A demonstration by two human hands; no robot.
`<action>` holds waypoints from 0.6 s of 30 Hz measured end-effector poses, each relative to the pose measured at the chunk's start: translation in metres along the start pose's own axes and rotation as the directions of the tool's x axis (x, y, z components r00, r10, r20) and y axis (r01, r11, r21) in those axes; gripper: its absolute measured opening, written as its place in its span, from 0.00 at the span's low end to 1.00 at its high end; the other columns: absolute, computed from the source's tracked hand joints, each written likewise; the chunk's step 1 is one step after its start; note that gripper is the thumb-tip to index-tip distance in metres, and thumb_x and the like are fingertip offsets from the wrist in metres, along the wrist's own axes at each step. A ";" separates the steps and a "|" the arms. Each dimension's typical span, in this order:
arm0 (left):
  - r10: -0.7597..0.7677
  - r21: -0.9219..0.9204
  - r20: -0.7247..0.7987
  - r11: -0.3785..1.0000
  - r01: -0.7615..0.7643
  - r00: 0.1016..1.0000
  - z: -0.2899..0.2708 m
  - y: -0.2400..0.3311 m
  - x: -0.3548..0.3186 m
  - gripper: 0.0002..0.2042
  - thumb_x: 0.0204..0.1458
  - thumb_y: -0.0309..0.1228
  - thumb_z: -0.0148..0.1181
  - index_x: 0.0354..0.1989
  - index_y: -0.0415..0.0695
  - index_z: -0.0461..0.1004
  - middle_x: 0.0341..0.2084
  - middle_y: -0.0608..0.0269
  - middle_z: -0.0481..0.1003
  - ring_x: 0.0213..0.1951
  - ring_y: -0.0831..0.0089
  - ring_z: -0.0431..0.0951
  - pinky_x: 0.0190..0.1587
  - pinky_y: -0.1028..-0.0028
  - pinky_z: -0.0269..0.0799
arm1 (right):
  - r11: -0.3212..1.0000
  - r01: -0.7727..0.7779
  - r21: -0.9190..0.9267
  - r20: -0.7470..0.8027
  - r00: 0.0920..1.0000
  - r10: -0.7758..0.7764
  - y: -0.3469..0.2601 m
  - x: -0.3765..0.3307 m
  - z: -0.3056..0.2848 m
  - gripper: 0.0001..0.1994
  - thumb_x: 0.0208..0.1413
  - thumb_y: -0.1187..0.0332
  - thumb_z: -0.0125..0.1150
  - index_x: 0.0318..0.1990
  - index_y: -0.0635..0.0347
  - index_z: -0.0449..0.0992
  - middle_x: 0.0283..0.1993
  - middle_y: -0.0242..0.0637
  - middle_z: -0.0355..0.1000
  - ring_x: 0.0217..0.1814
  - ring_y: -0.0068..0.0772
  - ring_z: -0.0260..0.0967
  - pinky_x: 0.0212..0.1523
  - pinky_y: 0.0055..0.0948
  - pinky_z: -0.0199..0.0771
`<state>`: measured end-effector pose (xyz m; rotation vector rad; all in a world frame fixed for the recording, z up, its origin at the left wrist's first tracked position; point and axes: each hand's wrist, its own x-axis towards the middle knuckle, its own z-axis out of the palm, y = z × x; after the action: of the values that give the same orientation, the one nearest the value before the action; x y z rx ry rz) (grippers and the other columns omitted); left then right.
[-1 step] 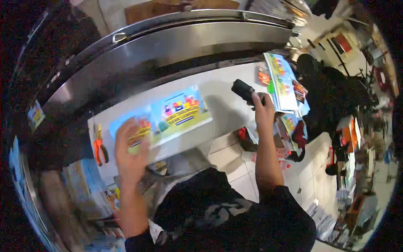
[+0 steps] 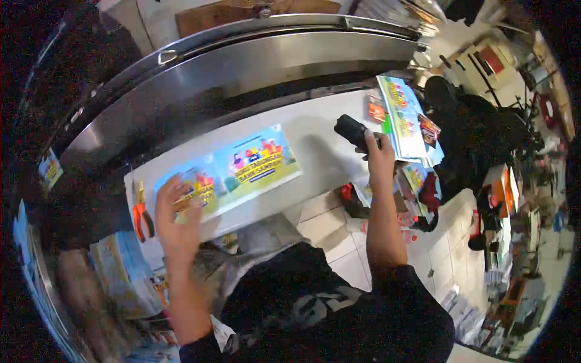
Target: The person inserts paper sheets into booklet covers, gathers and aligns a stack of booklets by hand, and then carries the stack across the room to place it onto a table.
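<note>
My right hand point(image 2: 379, 151) is closed around a black stapler point(image 2: 351, 130), holding it above the right part of the white table. Over the left half of a colourful printed sheet point(image 2: 257, 160) hovers my left hand point(image 2: 175, 209), smeared by motion, with its thumb apart from the fingers and nothing seen in it. The sheet lies spread flat, blue at the top and green below, with cartoon figures and yellow lettering on both halves. Whether the left fingers touch it I cannot tell. Left of that hand lie pliers point(image 2: 143, 221) with orange and black handles.
The narrow white table point(image 2: 315, 124) runs along a metal panel point(image 2: 242, 72). A stack of similar printed sheets point(image 2: 402, 121) stands at its right end, beside small red packets point(image 2: 376, 110). More paper stacks point(image 2: 121, 272) sit at lower left. Tiled floor point(image 2: 330, 230) shows below the table.
My left hand has shifted slightly left over the sheet. The right hand keeps its hold on the stapler in nearly the same place.
</note>
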<state>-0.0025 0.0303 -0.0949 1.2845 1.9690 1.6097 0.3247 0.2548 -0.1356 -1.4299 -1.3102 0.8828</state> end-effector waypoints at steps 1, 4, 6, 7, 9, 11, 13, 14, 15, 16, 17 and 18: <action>-0.049 0.032 -0.069 0.998 0.052 0.996 -0.008 -0.003 0.003 0.18 0.50 0.26 0.59 0.51 0.36 0.68 0.50 0.55 0.69 0.48 0.66 0.73 0.47 0.70 0.70 | 0.995 -0.103 0.020 -0.004 0.995 0.103 0.009 0.012 -0.007 0.21 0.57 0.53 0.56 0.39 0.67 0.71 0.27 0.38 0.73 0.22 0.26 0.72 0.20 0.23 0.65; -0.093 0.088 -0.178 0.990 0.110 0.980 -0.039 -0.047 0.007 0.16 0.54 0.28 0.56 0.51 0.36 0.68 0.48 0.55 0.71 0.47 0.70 0.72 0.46 0.72 0.68 | 0.968 -0.243 0.058 -0.037 0.969 0.246 0.031 0.033 -0.021 0.22 0.58 0.51 0.54 0.42 0.66 0.70 0.26 0.37 0.72 0.20 0.26 0.72 0.17 0.22 0.64; -0.036 0.070 -0.334 0.995 0.063 0.942 -0.057 -0.078 0.008 0.15 0.57 0.29 0.54 0.51 0.37 0.67 0.46 0.56 0.71 0.44 0.73 0.72 0.47 0.75 0.67 | 0.956 -0.284 0.071 -0.048 0.956 0.288 0.039 0.042 -0.023 0.23 0.58 0.50 0.53 0.42 0.66 0.70 0.26 0.37 0.72 0.19 0.26 0.72 0.15 0.21 0.63; -0.066 0.030 -0.333 0.996 0.081 0.941 -0.063 -0.084 0.005 0.15 0.58 0.30 0.52 0.51 0.37 0.66 0.45 0.58 0.71 0.45 0.73 0.72 0.49 0.76 0.65 | 0.956 -0.290 0.042 -0.048 0.955 0.292 0.044 0.045 -0.023 0.24 0.58 0.49 0.54 0.43 0.66 0.70 0.26 0.37 0.72 0.19 0.25 0.72 0.14 0.20 0.61; -0.111 0.061 -0.342 0.988 0.140 0.933 -0.071 -0.099 0.002 0.15 0.59 0.31 0.51 0.51 0.36 0.66 0.45 0.58 0.71 0.45 0.73 0.72 0.49 0.75 0.66 | 0.958 -0.275 -0.078 -0.047 0.961 0.272 0.050 0.048 -0.024 0.29 0.55 0.45 0.56 0.46 0.68 0.69 0.30 0.43 0.73 0.25 0.31 0.74 0.21 0.28 0.70; -0.156 0.096 -0.367 0.974 0.204 0.917 -0.073 -0.112 -0.004 0.15 0.60 0.32 0.50 0.52 0.36 0.66 0.44 0.58 0.71 0.46 0.73 0.72 0.50 0.74 0.66 | 0.931 -0.154 -0.330 -0.145 0.983 0.111 0.067 0.053 -0.026 0.31 0.53 0.44 0.57 0.49 0.68 0.68 0.34 0.48 0.73 0.31 0.40 0.74 0.30 0.33 0.72; -0.247 -0.246 -0.344 0.955 0.167 0.906 -0.069 -0.126 -0.007 0.17 0.60 0.35 0.50 0.52 0.36 0.66 0.44 0.59 0.71 0.47 0.72 0.71 0.50 0.74 0.68 | 0.812 -0.047 -0.581 -0.166 0.984 -0.062 0.070 0.053 -0.023 0.36 0.50 0.42 0.59 0.54 0.68 0.64 0.42 0.57 0.73 0.44 0.54 0.72 0.45 0.42 0.70; -0.166 -0.066 -0.345 0.986 0.152 0.924 -0.070 -0.131 -0.008 0.18 0.61 0.37 0.49 0.52 0.36 0.66 0.45 0.58 0.71 0.48 0.72 0.71 0.50 0.74 0.69 | 0.803 -0.036 -0.595 -0.122 0.992 -0.045 0.057 0.047 -0.022 0.38 0.49 0.42 0.59 0.56 0.67 0.62 0.45 0.60 0.71 0.50 0.61 0.69 0.52 0.44 0.67; -0.241 -0.366 -0.314 0.923 0.117 0.918 -0.052 -0.119 -0.004 0.18 0.61 0.39 0.48 0.52 0.37 0.67 0.46 0.57 0.71 0.49 0.71 0.71 0.51 0.73 0.68 | 0.749 -0.083 -0.658 -0.144 0.989 -0.016 0.042 0.041 -0.027 0.39 0.49 0.43 0.59 0.58 0.67 0.61 0.48 0.62 0.70 0.52 0.62 0.67 0.52 0.44 0.67; -0.216 -0.256 -0.330 0.957 0.133 0.919 -0.054 -0.135 -0.002 0.19 0.61 0.39 0.47 0.53 0.37 0.67 0.48 0.56 0.71 0.50 0.69 0.71 0.53 0.71 0.66 | 0.693 -0.121 -0.710 -0.161 0.987 0.008 0.034 0.036 -0.029 0.39 0.49 0.43 0.59 0.59 0.67 0.60 0.51 0.63 0.68 0.54 0.63 0.65 0.52 0.45 0.67; -0.214 -0.177 -0.292 0.970 0.167 0.932 -0.046 -0.134 0.004 0.20 0.62 0.40 0.46 0.54 0.37 0.67 0.49 0.56 0.71 0.51 0.68 0.70 0.56 0.69 0.63 | 0.668 -0.045 -0.743 -0.178 0.975 -0.132 0.040 0.038 -0.040 0.38 0.50 0.46 0.59 0.60 0.67 0.59 0.52 0.62 0.67 0.55 0.62 0.65 0.53 0.45 0.66; -0.138 -0.174 -0.253 0.980 0.095 0.958 -0.050 -0.139 0.006 0.20 0.62 0.40 0.46 0.55 0.37 0.66 0.50 0.56 0.70 0.53 0.68 0.69 0.57 0.69 0.62 | 0.643 0.032 -0.765 -0.184 0.946 -0.266 0.043 0.039 -0.037 0.37 0.51 0.48 0.59 0.61 0.67 0.59 0.54 0.62 0.66 0.56 0.61 0.65 0.54 0.45 0.65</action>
<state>-0.1030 0.0070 -0.2010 0.9152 1.9702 1.9179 0.3783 0.2885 -0.1629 -1.9482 -1.6284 -0.0564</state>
